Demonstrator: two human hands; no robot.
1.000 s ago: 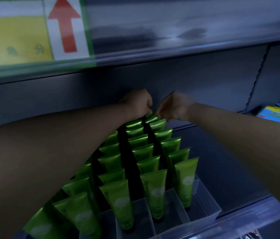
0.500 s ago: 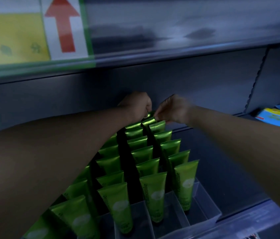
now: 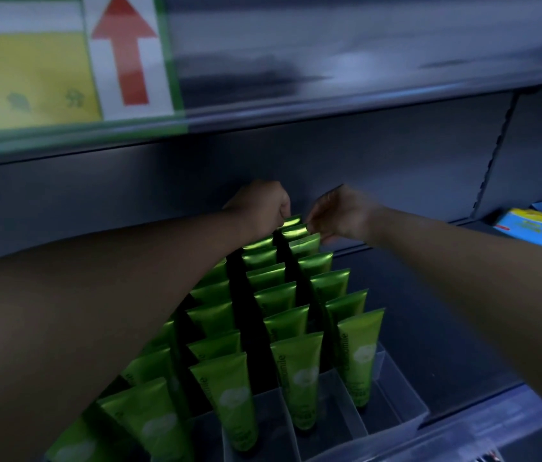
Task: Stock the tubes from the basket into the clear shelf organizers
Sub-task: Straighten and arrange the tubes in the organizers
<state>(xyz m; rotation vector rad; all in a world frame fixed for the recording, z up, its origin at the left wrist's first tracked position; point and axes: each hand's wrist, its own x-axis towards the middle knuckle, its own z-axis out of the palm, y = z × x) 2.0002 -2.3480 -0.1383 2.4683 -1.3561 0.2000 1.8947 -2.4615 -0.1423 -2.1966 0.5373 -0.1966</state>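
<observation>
Hands meet deep in the shelf bay, at the middle of the frame, both forearms reaching in from the lower corners. Your left hand [image 3: 259,205] is balled with its fingers curled under. It sits against the crimped top of the rearmost glossy green plastic tube [image 3: 291,221], but you cannot tell whether it actually grips anything. Your right hand [image 3: 341,211] curls its fingers in from the right and pinches the top edge of the next green tube forward [image 3: 299,232], at the back of the right-hand rows.

The rest of the glossy green tubes [image 3: 298,371] stand cap-down in straight rows that run from the hands toward the lower centre. They sit inside a clear plastic shelf organizer with dividers [image 3: 399,408]. Your left forearm hides part of the leftmost rows.

Across the top of the frame runs the grey metal upper shelf [image 3: 363,95]. At the upper left it carries a white sign with a red upward arrow [image 3: 123,55] beside a yellow panel [image 3: 23,78]. At the right edge, blue and yellow printed packs [image 3: 539,225] lie on the neighbouring shelf.
</observation>
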